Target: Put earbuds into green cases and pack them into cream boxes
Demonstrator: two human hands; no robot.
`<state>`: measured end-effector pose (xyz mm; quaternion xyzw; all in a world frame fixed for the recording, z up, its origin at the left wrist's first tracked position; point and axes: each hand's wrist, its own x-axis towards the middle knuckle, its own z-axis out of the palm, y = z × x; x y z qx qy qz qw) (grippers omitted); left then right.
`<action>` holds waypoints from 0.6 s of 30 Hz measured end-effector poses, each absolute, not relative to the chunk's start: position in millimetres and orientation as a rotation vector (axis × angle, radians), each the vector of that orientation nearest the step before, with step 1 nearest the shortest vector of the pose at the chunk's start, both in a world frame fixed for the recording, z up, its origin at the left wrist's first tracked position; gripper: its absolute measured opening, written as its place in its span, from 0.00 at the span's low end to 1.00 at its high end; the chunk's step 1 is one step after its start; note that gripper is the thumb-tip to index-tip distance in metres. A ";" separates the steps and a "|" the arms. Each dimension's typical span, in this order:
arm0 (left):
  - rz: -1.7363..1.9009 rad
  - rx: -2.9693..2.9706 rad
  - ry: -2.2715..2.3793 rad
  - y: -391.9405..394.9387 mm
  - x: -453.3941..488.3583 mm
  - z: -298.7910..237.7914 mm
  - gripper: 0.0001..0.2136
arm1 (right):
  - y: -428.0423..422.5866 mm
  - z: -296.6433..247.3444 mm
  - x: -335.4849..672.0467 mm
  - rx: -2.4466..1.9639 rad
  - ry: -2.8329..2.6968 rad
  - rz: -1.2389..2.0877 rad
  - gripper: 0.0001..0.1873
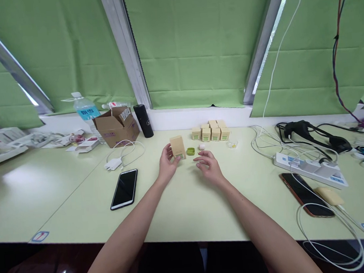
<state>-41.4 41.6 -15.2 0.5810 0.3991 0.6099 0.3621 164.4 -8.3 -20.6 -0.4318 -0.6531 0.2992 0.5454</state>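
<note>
My left hand [167, 163] is closed round a small tan cardboard box [178, 147], holding it upright just above the pale green table [187, 203]. My right hand [210, 164] hovers beside it with fingers loosely curled and apart, holding nothing. Just beyond the hands lie a small green round lid or case [190, 151] and a small white piece [202, 146]. Further back stands a cluster of several identical tan boxes [211, 131]. A small clear item with a yellow spot [232, 144] lies to their right.
A black phone [124, 188] and a white charger with cable [114, 163] lie at left. An open brown carton [117, 127], a water bottle [85, 111] and a black flask [143, 120] stand behind. At right are a power strip [310, 169], a second phone [306, 194], cables and a black headset [310, 131].
</note>
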 end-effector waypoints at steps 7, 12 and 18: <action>1.453 1.483 1.350 62.4 -67.4 -26.3 0.26 | -8.5 -18.6 174.9 -1.588 -1.858 0.396 0.10; 1.329 1.593 1.433 67.8 -70.5 -39.7 0.24 | -11.1 -17.1 174.4 -1.635 -2.012 0.240 0.10; 1.447 1.579 1.469 63.4 -67.1 -38.5 0.36 | -10.6 -20.0 175.3 -1.622 -2.036 0.207 0.11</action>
